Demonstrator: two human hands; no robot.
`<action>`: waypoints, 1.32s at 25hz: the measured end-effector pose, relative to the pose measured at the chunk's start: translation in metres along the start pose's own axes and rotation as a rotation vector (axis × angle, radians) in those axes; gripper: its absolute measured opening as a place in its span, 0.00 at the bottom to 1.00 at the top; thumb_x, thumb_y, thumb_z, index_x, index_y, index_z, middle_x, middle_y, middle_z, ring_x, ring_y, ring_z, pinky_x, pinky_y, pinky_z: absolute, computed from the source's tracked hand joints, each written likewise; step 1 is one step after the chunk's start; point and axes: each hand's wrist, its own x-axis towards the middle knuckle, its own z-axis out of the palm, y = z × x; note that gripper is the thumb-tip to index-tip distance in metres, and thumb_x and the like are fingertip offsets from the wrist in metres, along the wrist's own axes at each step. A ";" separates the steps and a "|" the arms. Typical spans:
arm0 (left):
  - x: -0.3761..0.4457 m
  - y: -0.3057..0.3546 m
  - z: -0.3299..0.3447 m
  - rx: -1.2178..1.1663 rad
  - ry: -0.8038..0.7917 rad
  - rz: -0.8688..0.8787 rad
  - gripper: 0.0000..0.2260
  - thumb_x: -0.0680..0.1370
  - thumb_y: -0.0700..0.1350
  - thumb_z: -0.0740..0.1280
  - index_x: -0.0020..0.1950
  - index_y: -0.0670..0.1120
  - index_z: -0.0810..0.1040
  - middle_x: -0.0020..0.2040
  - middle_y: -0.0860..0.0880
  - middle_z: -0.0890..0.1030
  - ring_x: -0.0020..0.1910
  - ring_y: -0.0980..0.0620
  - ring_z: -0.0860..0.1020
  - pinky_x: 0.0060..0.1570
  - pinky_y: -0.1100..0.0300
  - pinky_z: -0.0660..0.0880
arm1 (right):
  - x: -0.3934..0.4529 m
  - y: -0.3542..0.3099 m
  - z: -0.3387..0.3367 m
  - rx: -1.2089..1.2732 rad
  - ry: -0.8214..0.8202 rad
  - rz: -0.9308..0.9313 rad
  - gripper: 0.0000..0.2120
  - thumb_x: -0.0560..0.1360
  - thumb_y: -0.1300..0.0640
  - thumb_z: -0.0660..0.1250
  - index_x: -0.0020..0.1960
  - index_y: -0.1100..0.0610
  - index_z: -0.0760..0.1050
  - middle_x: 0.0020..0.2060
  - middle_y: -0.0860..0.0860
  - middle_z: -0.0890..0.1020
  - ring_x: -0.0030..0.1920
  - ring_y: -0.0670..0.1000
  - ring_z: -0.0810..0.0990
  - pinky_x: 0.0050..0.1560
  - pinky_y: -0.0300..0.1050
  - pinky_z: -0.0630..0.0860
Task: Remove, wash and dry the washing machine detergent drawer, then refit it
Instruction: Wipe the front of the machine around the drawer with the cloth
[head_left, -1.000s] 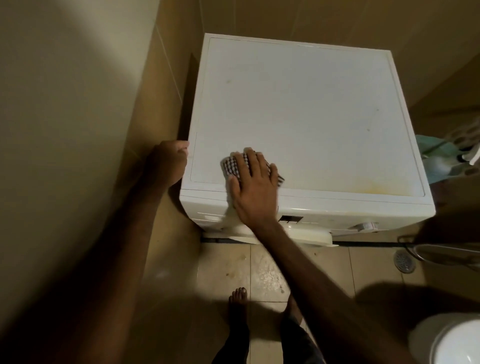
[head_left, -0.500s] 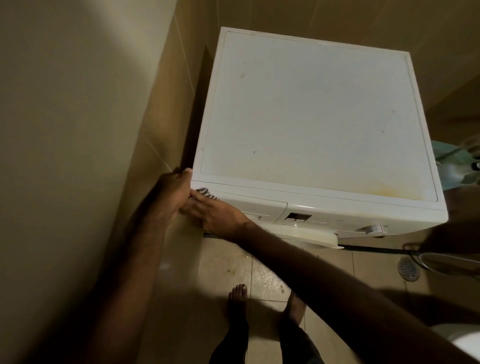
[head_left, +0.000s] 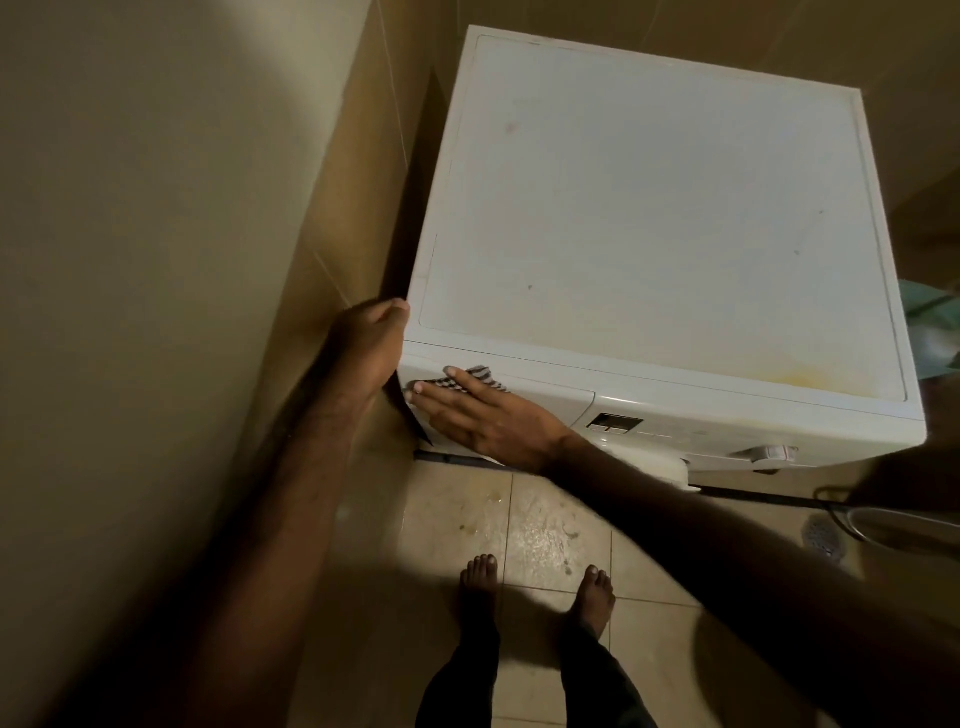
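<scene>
Detergent drawer (head_left: 540, 397): white front panel at the left end of the washing machine's (head_left: 675, 208) control strip, pushed in, flush with the rest of the fascia. Its left part is hidden under a hand and cloth. Checked cloth (head_left: 475, 378): dark-and-light pattern, pressed flat against the drawer front near the top left corner, mostly covered by fingers. Washing machine: white front-loader, upright on the tiled floor, left side close to the wall; top has yellowish staining near the front right.
</scene>
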 end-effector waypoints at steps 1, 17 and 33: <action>0.002 0.001 0.002 0.015 0.003 0.011 0.19 0.75 0.62 0.59 0.53 0.55 0.83 0.53 0.49 0.86 0.52 0.45 0.83 0.58 0.40 0.81 | 0.006 -0.006 0.001 0.033 -0.010 -0.010 0.32 0.82 0.64 0.58 0.84 0.62 0.54 0.84 0.64 0.50 0.84 0.64 0.49 0.82 0.65 0.45; -0.009 0.020 0.001 -0.032 -0.032 -0.005 0.15 0.84 0.51 0.60 0.67 0.49 0.79 0.58 0.44 0.84 0.57 0.43 0.81 0.56 0.46 0.79 | 0.037 -0.029 0.031 0.503 -0.260 -0.168 0.26 0.88 0.53 0.58 0.84 0.56 0.60 0.84 0.55 0.59 0.83 0.56 0.60 0.82 0.55 0.62; -0.014 0.023 0.028 0.284 0.093 0.491 0.25 0.86 0.59 0.48 0.81 0.53 0.62 0.80 0.52 0.65 0.80 0.53 0.63 0.77 0.55 0.61 | 0.103 0.085 -0.023 1.115 -0.139 1.146 0.34 0.86 0.41 0.55 0.86 0.52 0.49 0.86 0.56 0.48 0.85 0.57 0.45 0.82 0.67 0.48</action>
